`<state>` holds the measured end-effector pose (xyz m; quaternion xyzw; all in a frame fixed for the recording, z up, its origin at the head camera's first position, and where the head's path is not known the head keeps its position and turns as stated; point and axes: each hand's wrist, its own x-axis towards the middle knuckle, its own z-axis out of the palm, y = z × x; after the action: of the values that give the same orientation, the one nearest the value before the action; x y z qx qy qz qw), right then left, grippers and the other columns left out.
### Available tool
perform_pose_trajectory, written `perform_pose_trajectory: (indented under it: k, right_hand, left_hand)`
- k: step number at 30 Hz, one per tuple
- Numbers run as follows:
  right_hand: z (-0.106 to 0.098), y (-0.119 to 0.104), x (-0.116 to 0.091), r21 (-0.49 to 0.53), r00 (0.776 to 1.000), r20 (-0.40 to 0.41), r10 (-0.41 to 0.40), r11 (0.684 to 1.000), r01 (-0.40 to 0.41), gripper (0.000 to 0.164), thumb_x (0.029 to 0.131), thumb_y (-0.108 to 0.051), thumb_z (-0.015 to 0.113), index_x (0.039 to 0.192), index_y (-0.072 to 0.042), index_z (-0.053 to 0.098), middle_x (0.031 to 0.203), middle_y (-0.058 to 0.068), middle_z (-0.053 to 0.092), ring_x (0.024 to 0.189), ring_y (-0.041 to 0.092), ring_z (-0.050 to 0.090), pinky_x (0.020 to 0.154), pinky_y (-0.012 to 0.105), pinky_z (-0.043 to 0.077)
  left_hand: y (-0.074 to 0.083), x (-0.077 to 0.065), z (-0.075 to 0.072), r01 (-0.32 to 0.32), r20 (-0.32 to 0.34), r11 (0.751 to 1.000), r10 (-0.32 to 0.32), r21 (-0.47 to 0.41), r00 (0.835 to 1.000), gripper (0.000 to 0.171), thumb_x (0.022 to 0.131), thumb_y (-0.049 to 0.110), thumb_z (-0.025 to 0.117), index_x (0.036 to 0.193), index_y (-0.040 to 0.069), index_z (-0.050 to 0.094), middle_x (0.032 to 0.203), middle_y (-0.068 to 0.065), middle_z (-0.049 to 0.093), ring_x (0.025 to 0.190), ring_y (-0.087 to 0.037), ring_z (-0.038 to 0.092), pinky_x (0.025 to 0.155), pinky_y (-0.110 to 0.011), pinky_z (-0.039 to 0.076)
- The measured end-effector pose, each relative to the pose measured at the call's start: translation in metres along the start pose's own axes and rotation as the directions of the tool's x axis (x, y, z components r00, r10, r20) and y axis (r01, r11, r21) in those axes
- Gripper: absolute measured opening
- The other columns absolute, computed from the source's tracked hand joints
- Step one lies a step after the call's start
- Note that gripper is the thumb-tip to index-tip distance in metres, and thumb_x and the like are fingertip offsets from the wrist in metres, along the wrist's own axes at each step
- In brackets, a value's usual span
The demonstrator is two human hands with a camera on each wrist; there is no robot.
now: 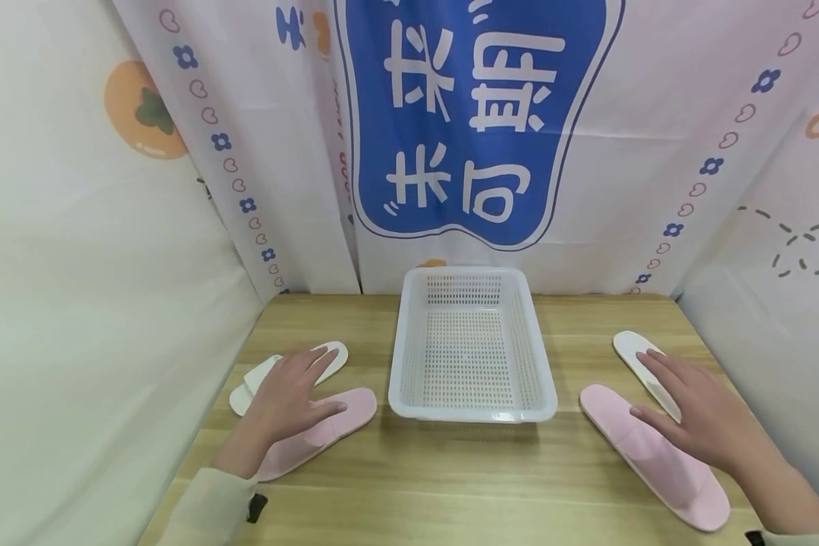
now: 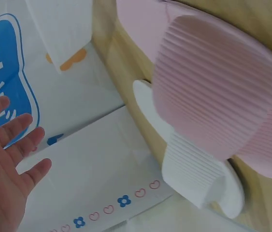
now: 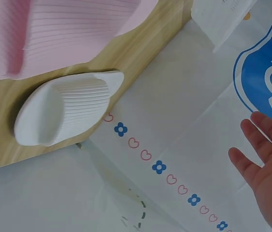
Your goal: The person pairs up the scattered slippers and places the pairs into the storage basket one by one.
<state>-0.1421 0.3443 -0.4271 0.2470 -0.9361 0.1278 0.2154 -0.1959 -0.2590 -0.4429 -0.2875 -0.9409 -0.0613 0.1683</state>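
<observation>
My left hand [image 1: 290,398] hovers over two slippers at the table's left, fingers spread and holding nothing. Below it lie a pink slipper [image 1: 355,407] and, farther left, a white slipper [image 1: 334,360]; the hand hides part of both. On the right side, my right hand [image 1: 706,409] is held above another white slipper [image 1: 631,345] and a pink slipper [image 1: 655,455], its fingers extended with nothing in them. The left wrist view shows the ribbed straps of the pink slipper [image 2: 213,82] and white slipper [image 2: 193,166]. A ribbed white slipper [image 3: 73,106] also appears in the right wrist view.
A white perforated plastic basket [image 1: 471,413] stands mid-table between the slipper groups, with nothing in it. The wooden table [image 1: 450,485] backs onto a printed curtain [image 1: 300,152]. White cloth walls [image 1: 75,303] rise at both sides.
</observation>
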Motion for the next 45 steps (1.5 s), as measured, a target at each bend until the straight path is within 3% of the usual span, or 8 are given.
perform_pose_trajectory:
  k: [3, 9, 15, 21, 28, 32, 39, 45]
  right_hand:
    - [0.0, 0.002, -0.007, -0.002, 1.0, -0.01, 0.02, 1.0, -0.02, 0.082, 0.074, -0.035, 0.081, 0.142, -0.006, 0.047, 0.131, 0.025, 0.053, 0.112, 0.048, 0.051, 0.104, 0.053, 0.032]
    - [0.003, 0.004, -0.018, -0.005, 0.998, -0.015, 0.061, 0.998, -0.061, 0.077, 0.072, -0.034, 0.082, 0.136, -0.003, 0.052, 0.125, 0.025, 0.058, 0.109, 0.047, 0.054, 0.089, 0.058, 0.039]
    - [0.008, 0.005, -0.027, 0.015, 0.991, 0.035, 0.131, 0.991, -0.132, 0.072, 0.075, -0.033, 0.081, 0.134, -0.003, 0.052, 0.122, 0.025, 0.059, 0.107, 0.047, 0.055, 0.085, 0.057, 0.042]
    - [0.021, 0.009, -0.04, 0.026, 0.988, 0.044, 0.146, 0.989, -0.148, 0.071, 0.077, -0.033, 0.08, 0.133, -0.001, 0.051, 0.122, 0.024, 0.059, 0.104, 0.048, 0.055, 0.084, 0.058, 0.04]
    - [0.033, 0.014, -0.053, 0.038, 0.973, 0.091, 0.211, 0.976, -0.216, 0.074, 0.083, -0.035, 0.076, 0.144, -0.007, 0.044, 0.125, 0.027, 0.057, 0.106, 0.051, 0.052, 0.082, 0.063, 0.041]
    - [0.041, 0.015, -0.06, 0.029, 0.961, 0.122, 0.249, 0.967, -0.255, 0.073, 0.084, -0.038, 0.073, 0.144, -0.007, 0.043, 0.126, 0.027, 0.056, 0.106, 0.052, 0.052, 0.078, 0.066, 0.042]
    - [0.052, 0.016, -0.068, 0.042, 0.947, 0.137, 0.291, 0.953, -0.299, 0.078, 0.081, -0.042, 0.075, 0.139, 0.001, 0.045, 0.126, 0.029, 0.055, 0.107, 0.052, 0.051, 0.078, 0.067, 0.041]
    - [0.058, 0.014, -0.075, 0.052, 0.913, 0.213, 0.349, 0.929, -0.367, 0.081, 0.083, -0.045, 0.073, 0.137, 0.007, 0.043, 0.124, 0.035, 0.053, 0.108, 0.056, 0.048, 0.08, 0.069, 0.04]
  left_hand:
    - [-0.003, -0.008, 0.003, 0.012, -0.008, 1.0, -0.012, 0.009, 1.0, 0.086, 0.076, 0.06, 0.07, 0.139, 0.005, 0.051, 0.131, -0.018, 0.056, 0.114, -0.039, 0.055, 0.089, -0.057, 0.045]
    - [-0.01, -0.025, 0.012, 0.031, -0.028, 0.999, -0.031, -0.009, 0.999, 0.084, 0.075, 0.059, 0.071, 0.137, 0.005, 0.053, 0.128, -0.018, 0.058, 0.112, -0.039, 0.056, 0.088, -0.057, 0.046]
    - [-0.017, -0.041, 0.022, 0.038, -0.054, 0.999, -0.038, 0.006, 0.998, 0.082, 0.078, 0.061, 0.068, 0.134, 0.002, 0.055, 0.125, -0.018, 0.06, 0.11, -0.039, 0.058, 0.085, -0.056, 0.047]
    - [-0.023, -0.056, 0.031, 0.046, -0.097, 0.999, -0.045, 0.015, 0.994, 0.081, 0.078, 0.062, 0.068, 0.128, -0.001, 0.058, 0.119, -0.019, 0.063, 0.105, -0.039, 0.06, 0.081, -0.056, 0.049]
    - [-0.028, -0.072, 0.044, 0.127, -0.027, 0.992, -0.127, 0.0, 0.991, 0.084, 0.074, 0.06, 0.072, 0.128, -0.002, 0.057, 0.121, -0.019, 0.061, 0.107, -0.038, 0.059, 0.081, -0.056, 0.05]
    - [-0.033, -0.081, 0.055, 0.159, -0.02, 0.987, -0.16, -0.021, 0.987, 0.088, 0.07, 0.061, 0.075, 0.13, -0.001, 0.055, 0.122, -0.018, 0.062, 0.107, -0.037, 0.059, 0.082, -0.056, 0.05]
    - [-0.034, -0.089, 0.065, 0.215, 0.001, 0.975, -0.215, -0.055, 0.977, 0.098, 0.066, 0.065, 0.076, 0.134, -0.001, 0.052, 0.123, -0.017, 0.061, 0.108, -0.036, 0.058, 0.085, -0.054, 0.049]
    - [-0.033, -0.09, 0.068, 0.272, 0.041, 0.958, -0.269, -0.092, 0.962, 0.098, 0.064, 0.069, 0.076, 0.133, 0.002, 0.053, 0.123, -0.016, 0.061, 0.108, -0.034, 0.058, 0.084, -0.054, 0.049]
